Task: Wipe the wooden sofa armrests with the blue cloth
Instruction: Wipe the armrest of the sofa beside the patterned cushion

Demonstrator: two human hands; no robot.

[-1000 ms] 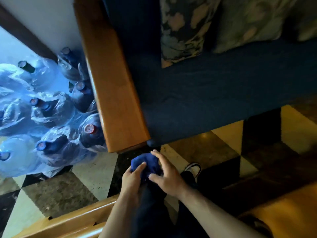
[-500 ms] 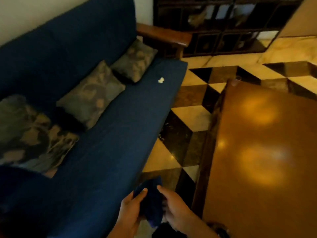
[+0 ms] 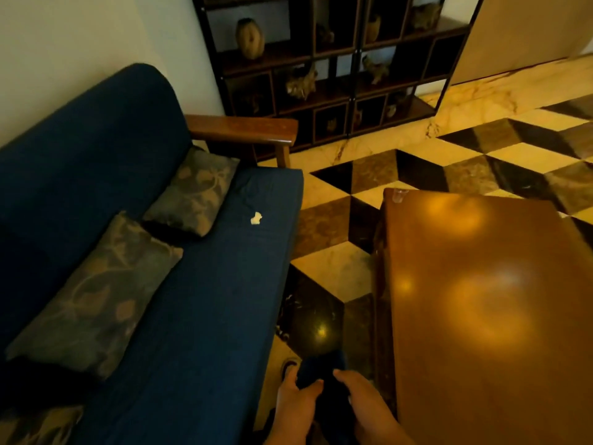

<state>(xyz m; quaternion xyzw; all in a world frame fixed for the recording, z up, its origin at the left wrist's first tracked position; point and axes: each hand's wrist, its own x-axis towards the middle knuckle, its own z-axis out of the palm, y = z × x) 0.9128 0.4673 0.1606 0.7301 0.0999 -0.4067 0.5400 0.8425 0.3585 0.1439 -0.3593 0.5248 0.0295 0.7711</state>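
Blue cloth (image 3: 321, 369) sits bunched at six o'clock, low in view, held between both hands: the left hand (image 3: 296, 401) curls its thumb and fingers onto one side, the right hand (image 3: 359, 396) grips the other. At three o'clock, just beside them, a glossy wooden table (image 3: 481, 300) catches the lamp glare. At nine o'clock runs the dark blue sofa (image 3: 208, 300) with patterned cushions (image 3: 96, 293) and a small white scrap (image 3: 255, 218) on the seat. Farther off, toward twelve o'clock, the wooden armrest (image 3: 244, 128) stands well apart from the cloth, with a dark shelf unit (image 3: 321, 69) behind it.
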